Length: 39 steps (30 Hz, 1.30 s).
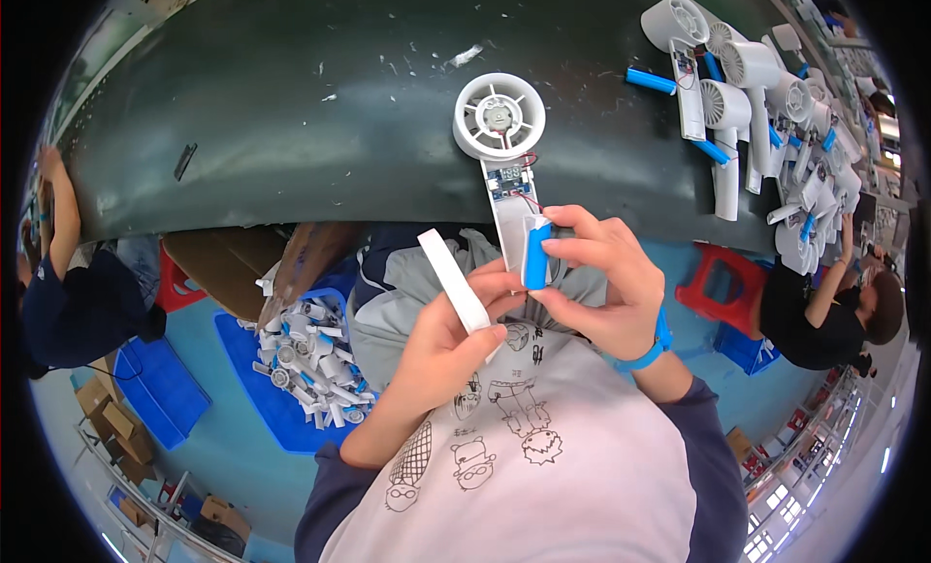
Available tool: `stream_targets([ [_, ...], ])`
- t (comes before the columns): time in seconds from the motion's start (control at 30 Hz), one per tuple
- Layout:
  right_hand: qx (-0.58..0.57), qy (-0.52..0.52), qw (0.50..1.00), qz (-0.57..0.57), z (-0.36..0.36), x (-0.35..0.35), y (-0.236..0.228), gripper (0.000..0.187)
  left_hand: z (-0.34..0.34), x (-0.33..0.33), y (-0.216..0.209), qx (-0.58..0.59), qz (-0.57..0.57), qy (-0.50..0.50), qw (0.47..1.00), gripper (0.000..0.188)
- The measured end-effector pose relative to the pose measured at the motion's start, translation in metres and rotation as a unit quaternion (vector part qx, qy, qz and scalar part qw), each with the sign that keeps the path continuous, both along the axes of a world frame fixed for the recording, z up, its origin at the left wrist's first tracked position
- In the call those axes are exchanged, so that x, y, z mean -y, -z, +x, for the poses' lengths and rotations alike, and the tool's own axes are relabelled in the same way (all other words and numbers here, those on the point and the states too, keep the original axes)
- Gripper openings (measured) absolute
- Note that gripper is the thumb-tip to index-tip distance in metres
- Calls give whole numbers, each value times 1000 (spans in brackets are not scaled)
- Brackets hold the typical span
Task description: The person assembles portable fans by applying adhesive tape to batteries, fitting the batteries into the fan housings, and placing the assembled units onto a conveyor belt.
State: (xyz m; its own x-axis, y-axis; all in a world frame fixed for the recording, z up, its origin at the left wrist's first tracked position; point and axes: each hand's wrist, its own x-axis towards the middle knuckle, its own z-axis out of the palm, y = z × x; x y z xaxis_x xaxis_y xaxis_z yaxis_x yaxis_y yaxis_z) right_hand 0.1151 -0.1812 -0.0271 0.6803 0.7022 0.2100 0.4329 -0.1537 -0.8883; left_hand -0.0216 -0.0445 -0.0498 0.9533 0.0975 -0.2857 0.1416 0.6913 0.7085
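Far left there's a co-worker (82, 306) in a dark top, with a blue tray (163, 393) on the floor close by. Up on the dark table (291, 156) is a small black piece (185, 161), lying on its own. Next over, a blue crate (238, 374) on the floor is heaped with white and blue parts (310, 359).

Middle is where it's at: the left hand (451, 330) has a white strip (454, 277) pinched between thumb and fingers, tilted, its top end pointing up and left. Just right of that is the fan (499, 117), ring end on the table, open handle sticking out over the edge toward the person, board (510, 182) showing. The blue battery (537, 257) is upright over the lower handle, pinched in the right hand's (621, 282) fingertips; can't tell if it's seated. Blue band (659, 345) on that wrist.

Right side: red stool (722, 287), a big pile of fans (815, 156) on the table, plus another person (810, 306) in black
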Motion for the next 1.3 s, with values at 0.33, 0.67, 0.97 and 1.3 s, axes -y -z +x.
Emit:
stream_targets([
  [0.33, 165, -101, 978, -73, 17, -7, -7, 47, 0, -12, -1, -42, 1, 22, 999, 29],
  [0.67, 216, -130, 962, -106, 17, -13, 0, 45, 1, -14, -2, -35, -14, 28, 999, 31],
  [0.97, -135, 94, 986, -19, 2, -24, -8, 59, 4, -21, -7, -43, 20, 70, 996, 34],
  [1.3, -123, 42, 991, 42, 184, -157, 33, 36, 0, -38, -17, 58, -20, 124, 990, 13],
])
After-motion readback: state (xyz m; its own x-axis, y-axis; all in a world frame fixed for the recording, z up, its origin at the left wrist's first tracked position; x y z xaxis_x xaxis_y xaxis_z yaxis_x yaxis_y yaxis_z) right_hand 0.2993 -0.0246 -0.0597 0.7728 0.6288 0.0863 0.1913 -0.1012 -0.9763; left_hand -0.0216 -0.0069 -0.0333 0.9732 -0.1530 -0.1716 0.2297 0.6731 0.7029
